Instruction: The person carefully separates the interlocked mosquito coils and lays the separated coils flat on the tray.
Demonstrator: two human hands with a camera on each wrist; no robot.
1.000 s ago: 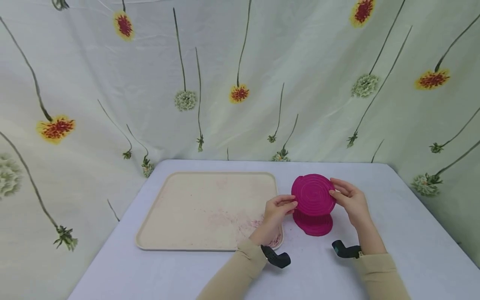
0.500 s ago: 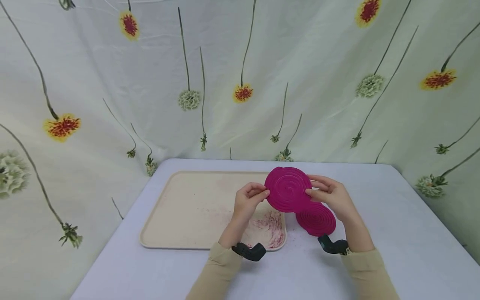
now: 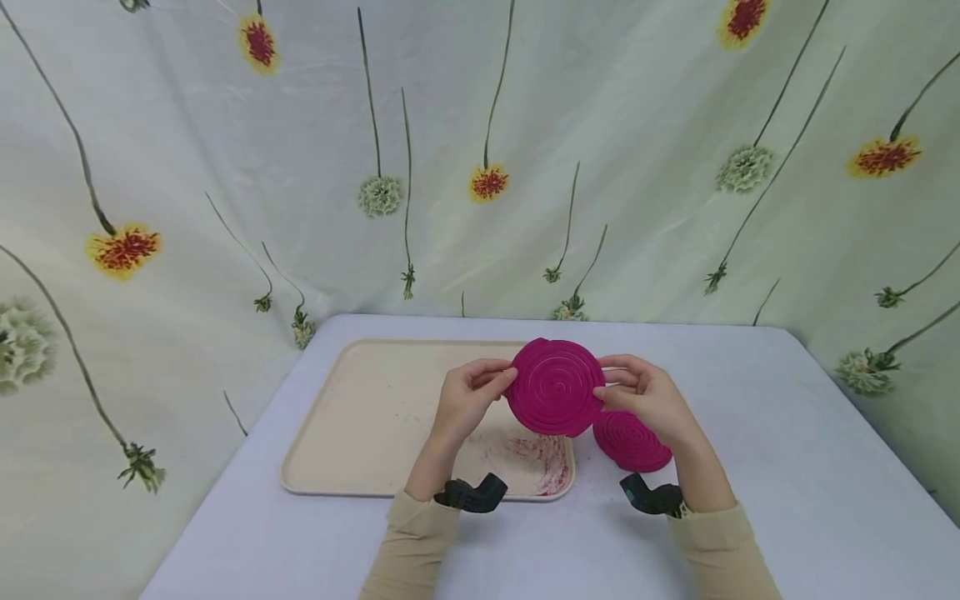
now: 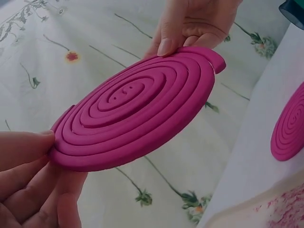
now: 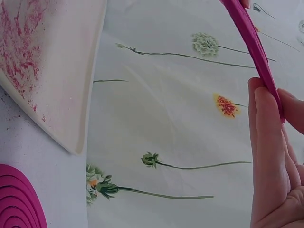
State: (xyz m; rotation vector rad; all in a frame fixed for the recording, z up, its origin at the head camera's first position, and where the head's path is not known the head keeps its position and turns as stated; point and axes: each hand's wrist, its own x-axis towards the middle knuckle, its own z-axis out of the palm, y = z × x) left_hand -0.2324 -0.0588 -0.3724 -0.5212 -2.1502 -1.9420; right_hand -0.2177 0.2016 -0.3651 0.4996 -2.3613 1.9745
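Between both hands a magenta spiral disc of coiled clay-like rope [image 3: 556, 387] is held up, its coiled face toward the head camera. My left hand [image 3: 467, 398] pinches its left edge, thumb in front and fingers behind. On the opposite edge my right hand [image 3: 648, 398] pinches it the same way; the right wrist view shows the disc [image 5: 254, 45] nearly edge-on between thumb and straight fingers. A loose coil end sticks out at the rim of the disc [image 4: 137, 109] in the left wrist view. A second magenta spiral disc [image 3: 632, 442] lies on the table below the right hand.
A cream tray [image 3: 360, 417] lies on the left of the white-covered table [image 3: 772, 417], with magenta smears near its front right corner. Behind the table hangs a flower-printed cloth [image 3: 645, 167]. Dark wrist cameras [image 3: 472, 493] sit on both wrists.
Both hands have carried the disc leftward, off from over the second disc to above the tray's right edge. Its face now shows fully. The second disc stays on the table.
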